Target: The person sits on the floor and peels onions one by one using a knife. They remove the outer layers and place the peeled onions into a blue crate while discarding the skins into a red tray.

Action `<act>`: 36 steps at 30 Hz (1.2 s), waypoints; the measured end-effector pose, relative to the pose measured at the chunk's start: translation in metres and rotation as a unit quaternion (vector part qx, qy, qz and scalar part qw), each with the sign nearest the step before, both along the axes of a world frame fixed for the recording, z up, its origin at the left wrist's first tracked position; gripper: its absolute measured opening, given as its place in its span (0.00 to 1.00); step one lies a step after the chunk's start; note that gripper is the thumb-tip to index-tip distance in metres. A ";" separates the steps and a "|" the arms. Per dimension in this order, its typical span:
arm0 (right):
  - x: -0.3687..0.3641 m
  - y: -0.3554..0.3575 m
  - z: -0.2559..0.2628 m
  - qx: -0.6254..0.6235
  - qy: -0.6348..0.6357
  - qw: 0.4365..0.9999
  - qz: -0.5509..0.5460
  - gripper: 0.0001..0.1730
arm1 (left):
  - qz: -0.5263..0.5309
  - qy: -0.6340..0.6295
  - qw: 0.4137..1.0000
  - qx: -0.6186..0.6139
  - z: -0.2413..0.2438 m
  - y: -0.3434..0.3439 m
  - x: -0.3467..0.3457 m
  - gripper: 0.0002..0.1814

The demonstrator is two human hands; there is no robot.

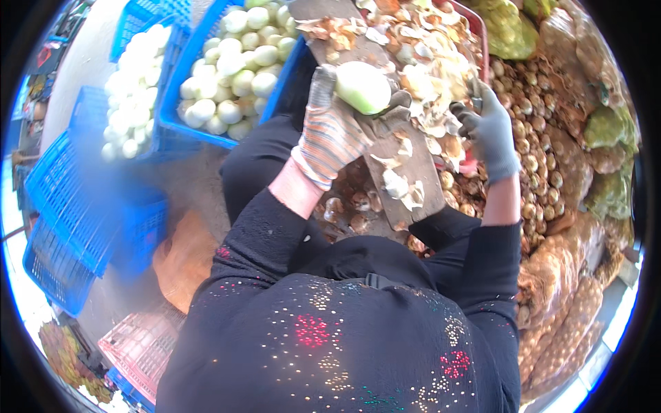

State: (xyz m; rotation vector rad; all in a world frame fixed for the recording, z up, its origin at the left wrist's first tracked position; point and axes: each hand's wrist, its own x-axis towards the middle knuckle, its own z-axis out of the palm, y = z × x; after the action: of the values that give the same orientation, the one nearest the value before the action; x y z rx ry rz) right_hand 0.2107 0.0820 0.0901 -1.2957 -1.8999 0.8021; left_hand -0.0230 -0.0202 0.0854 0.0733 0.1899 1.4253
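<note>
A peeled, pale green-white onion (363, 88) rests in my left hand (341, 121), which wears a striped work glove. My right hand (488, 129), in a grey glove, is apart from it at the right, its fingers curled around what looks like a small knife (476, 95), partly hidden. Between the hands a wooden board (408, 170) runs across my lap, with onion skins (395, 183) on it. More skins and peelings (423, 51) are heaped in a red tub (483, 36) beyond the board.
Blue plastic crates (168, 111) of peeled onions (240, 67) stand at the upper left, with empty blue crates (67, 191) below. Unpeeled onions (537, 155) lie piled at the right beside full mesh sacks (563, 315). A pink crate (139, 340) sits lower left.
</note>
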 end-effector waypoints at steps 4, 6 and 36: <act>-0.024 0.018 0.036 -0.061 -0.170 0.983 -0.044 0.25 | 0.143 0.059 0.983 -0.098 -0.003 0.005 -0.036 0.32; -0.001 0.013 0.042 -0.073 -0.059 0.995 -0.033 0.16 | 0.182 0.029 0.979 -0.091 0.008 0.021 -0.058 0.24; 0.365 -0.423 -0.198 -0.395 -0.107 0.789 -0.459 0.19 | -0.215 0.459 0.859 -0.069 -0.029 0.057 0.157 0.16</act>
State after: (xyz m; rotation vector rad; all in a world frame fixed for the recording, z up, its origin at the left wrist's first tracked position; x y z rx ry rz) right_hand 0.5760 -0.3410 -0.1079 -2.5994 -0.7618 0.9267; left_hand 0.1337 0.0371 0.0561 0.6456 1.0018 0.8247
